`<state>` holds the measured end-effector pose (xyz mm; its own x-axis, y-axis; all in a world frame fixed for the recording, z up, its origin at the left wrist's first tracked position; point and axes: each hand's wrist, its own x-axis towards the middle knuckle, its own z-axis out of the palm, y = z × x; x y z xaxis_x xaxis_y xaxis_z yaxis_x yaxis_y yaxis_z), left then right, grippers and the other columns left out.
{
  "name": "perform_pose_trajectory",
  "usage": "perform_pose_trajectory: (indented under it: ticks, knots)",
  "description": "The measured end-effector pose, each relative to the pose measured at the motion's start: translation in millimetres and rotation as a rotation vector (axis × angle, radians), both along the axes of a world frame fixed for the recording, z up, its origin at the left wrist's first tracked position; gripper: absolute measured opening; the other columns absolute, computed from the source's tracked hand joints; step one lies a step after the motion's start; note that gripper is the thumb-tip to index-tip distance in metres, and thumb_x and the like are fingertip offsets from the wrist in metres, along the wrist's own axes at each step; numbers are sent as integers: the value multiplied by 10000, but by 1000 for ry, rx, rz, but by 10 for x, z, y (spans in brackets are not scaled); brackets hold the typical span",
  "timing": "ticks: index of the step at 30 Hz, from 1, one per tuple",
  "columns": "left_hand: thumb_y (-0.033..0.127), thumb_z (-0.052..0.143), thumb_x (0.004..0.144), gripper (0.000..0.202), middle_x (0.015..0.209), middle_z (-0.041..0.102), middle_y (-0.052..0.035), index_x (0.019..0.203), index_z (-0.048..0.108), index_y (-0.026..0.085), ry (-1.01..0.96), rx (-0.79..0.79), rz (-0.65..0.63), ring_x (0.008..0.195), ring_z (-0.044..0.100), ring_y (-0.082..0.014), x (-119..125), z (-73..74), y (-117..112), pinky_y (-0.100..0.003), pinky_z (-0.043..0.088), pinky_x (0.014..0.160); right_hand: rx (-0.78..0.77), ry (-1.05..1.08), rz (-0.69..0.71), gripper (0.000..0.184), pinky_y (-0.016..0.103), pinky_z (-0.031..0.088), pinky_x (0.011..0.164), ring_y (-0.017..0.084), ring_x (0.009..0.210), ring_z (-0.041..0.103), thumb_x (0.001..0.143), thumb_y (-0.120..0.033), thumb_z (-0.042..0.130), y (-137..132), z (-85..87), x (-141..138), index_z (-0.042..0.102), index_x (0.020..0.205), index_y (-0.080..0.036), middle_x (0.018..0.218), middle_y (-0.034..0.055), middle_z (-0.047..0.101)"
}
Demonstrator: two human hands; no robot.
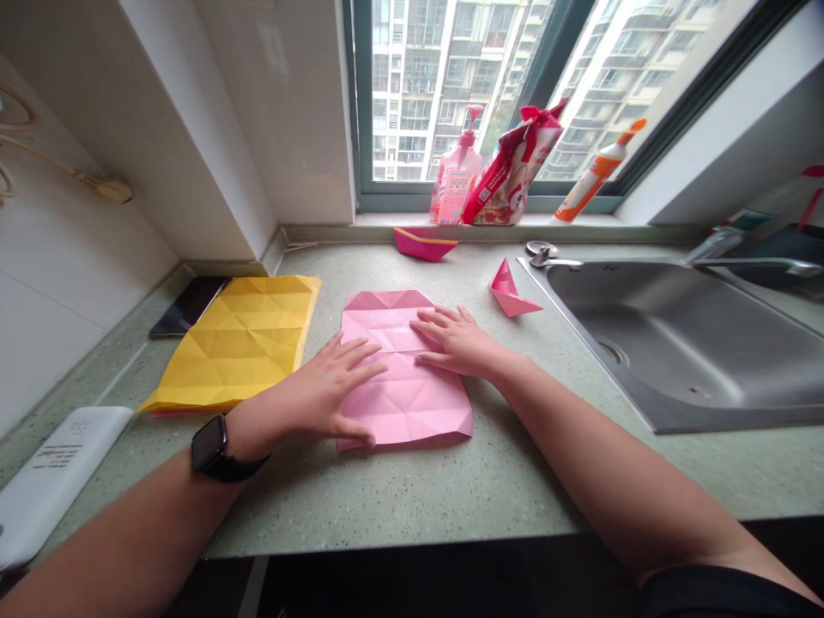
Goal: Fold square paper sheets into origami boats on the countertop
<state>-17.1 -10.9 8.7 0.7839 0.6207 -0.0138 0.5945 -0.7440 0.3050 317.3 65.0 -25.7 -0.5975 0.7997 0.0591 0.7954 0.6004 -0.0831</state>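
A creased sheet of pink paper (399, 395) lies on the counter in front of me, its far corners folded in and its near edge lifting slightly. Spread over its left side is my left hand (328, 386), fingers apart, with a black watch on the wrist. My right hand (460, 343) rests on the paper's right side, fingers stretched out. Neither hand grips anything. Beyond the sheet sit a dark pink and yellow paper boat (425, 247) and, to the right, a pink paper boat (511, 296). Creased yellow paper (248, 335) lies left of my left hand.
A steel sink (695, 343) is set into the counter (399, 506) at right. A dark phone (186, 307) lies partly under the yellow paper; a white device (64, 472) is at near left. On the windowsill stand a pump bottle (458, 176), a red bag (515, 167) and an orange-white bottle (596, 176).
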Motion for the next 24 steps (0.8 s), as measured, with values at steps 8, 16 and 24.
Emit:
perform_pose_trajectory:
  ticks: [8,16,24]
  knots:
    - [235,754,950,273,1459,742,-149,1222,761,207,-136,54,-66,1312,716,-334,78,148,-89,-464,559,1136,21,88,-29,631,777,292,1340,446,1652,421,1074,-565,681,58,29,26,611,1644,-305,1751,130,538]
    - [290,649,1029,166,1012,836,-71,1058,794,213,-643,67,380,906,775,-223,84,277,-30,-329,615,847,187,654,-206,524,609,544,1176,356,1331,707,1157,-621,428,197,151,253,760,1401,-296,1373,123,796]
    - [381,833,948,204,989,740,-35,997,714,222,-1468,-480,988,786,707,-170,39,352,200,-278,669,666,538,1087,-301,500,613,563,1129,352,1341,666,1122,-633,478,238,223,263,585,1505,-330,1420,131,682]
